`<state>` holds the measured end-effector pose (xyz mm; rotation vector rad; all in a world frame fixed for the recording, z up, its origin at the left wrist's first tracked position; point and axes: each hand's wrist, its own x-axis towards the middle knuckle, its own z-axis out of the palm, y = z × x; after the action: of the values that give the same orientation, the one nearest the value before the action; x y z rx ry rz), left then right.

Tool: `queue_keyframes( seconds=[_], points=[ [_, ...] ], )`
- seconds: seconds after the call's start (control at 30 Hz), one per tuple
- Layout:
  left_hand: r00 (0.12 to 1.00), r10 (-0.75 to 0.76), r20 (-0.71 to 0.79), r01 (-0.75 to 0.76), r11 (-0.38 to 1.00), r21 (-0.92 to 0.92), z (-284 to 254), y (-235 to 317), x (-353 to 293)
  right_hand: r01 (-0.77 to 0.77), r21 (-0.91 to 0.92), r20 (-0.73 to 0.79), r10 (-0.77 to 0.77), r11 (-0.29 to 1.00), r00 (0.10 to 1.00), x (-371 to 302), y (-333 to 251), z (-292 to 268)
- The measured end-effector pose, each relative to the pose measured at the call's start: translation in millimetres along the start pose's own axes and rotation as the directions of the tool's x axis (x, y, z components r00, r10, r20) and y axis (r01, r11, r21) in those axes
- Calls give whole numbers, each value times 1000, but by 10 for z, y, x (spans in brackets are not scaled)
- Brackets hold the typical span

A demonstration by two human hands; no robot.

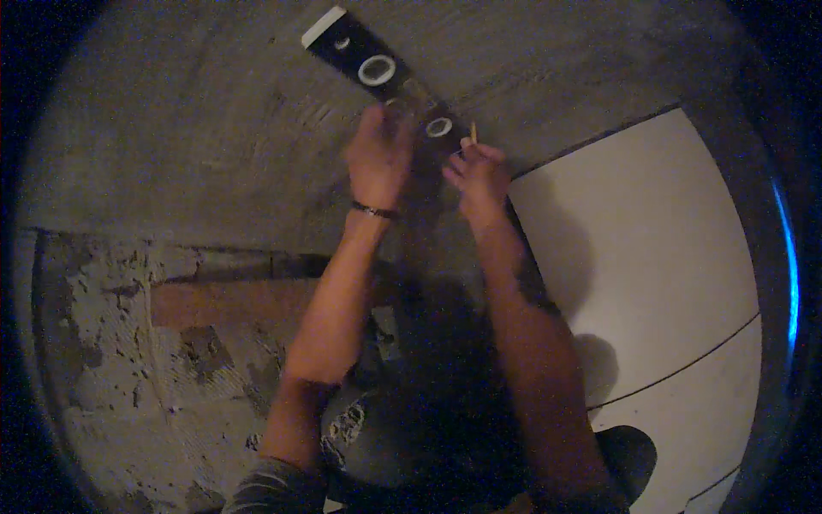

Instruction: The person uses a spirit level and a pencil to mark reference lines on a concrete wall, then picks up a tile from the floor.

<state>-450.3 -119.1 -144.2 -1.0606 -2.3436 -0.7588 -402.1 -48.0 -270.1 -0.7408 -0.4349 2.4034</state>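
Both hands press against a rough grey plaster wall (214, 128). Left hand (378, 158) grips a long black level with ringed vials (377, 68); right hand (478, 176) pinches a thin yellow pencil (473, 133) beside it.

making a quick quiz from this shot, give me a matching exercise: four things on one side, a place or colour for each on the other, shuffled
Things:
1. spirit level
2. wristband
3. pencil
4. white tile

Place or colour:
A. in the right hand
B. right of the arms, on the floor
C. dark, on the left hand's wrist
D. black with round vials, on grey screed, under the left hand

Pairs: 1-D, 2-C, 3-A, 4-B
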Motion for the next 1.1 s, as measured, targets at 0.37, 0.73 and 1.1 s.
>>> queue_keyframes(
  seconds=[0.37,0.73,1.1],
  points=[
    [1000,-29,-9,28,998,-52,116,99,129,7,89,207,-26,996,978,213,-212,-84],
    [998,43,-35,-47,991,-123,239,107,83,111,54,197,-120,992,973,524,-33,-443],
    [1000,19,-9,-20,995,-101,100,10,129,127,-42,144,-120,991,982,161,-163,-53]
  ],
)
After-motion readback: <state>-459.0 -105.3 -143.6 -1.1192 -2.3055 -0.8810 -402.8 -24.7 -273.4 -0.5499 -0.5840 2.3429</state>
